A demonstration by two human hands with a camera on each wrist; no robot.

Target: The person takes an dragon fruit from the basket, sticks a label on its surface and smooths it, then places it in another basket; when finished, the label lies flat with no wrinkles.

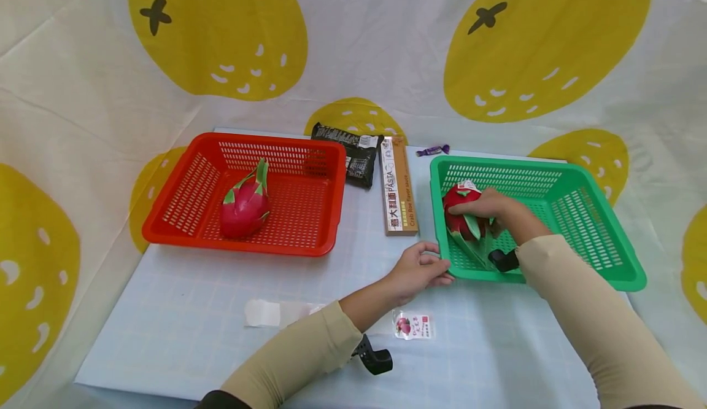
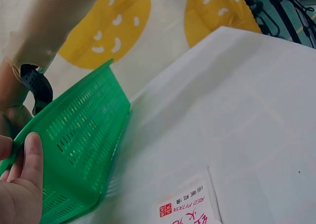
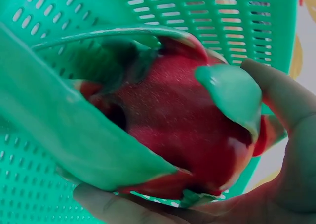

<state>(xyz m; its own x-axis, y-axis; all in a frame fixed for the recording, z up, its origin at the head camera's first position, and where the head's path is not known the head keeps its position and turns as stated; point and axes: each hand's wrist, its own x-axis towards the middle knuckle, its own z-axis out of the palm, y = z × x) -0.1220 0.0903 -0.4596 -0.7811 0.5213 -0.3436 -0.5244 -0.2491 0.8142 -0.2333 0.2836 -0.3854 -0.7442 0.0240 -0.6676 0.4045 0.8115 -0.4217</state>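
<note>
In the head view, my right hand (image 1: 499, 207) reaches into the green basket (image 1: 626, 261) and grips a red dragon fruit (image 1: 461, 197) at its left end. The right wrist view shows thumb and fingers on opposite sides of this dragon fruit (image 3: 168, 115), its long green scales pointing away from the palm. My left hand (image 1: 414, 272) holds the basket's near left corner. In the left wrist view the thumb presses the outer wall of the green basket (image 2: 86, 130), and the other fingers curl over the rim, partly hidden.
A red basket (image 1: 243, 247) on the left holds another dragon fruit (image 1: 245, 209). Between the baskets lie a black packet (image 1: 359, 162), a pasta box (image 1: 400, 194) and a purple wrapped candy (image 1: 433, 150). A dragon fruit label (image 1: 412, 325) and a clear strip (image 1: 264, 313) lie nearer me.
</note>
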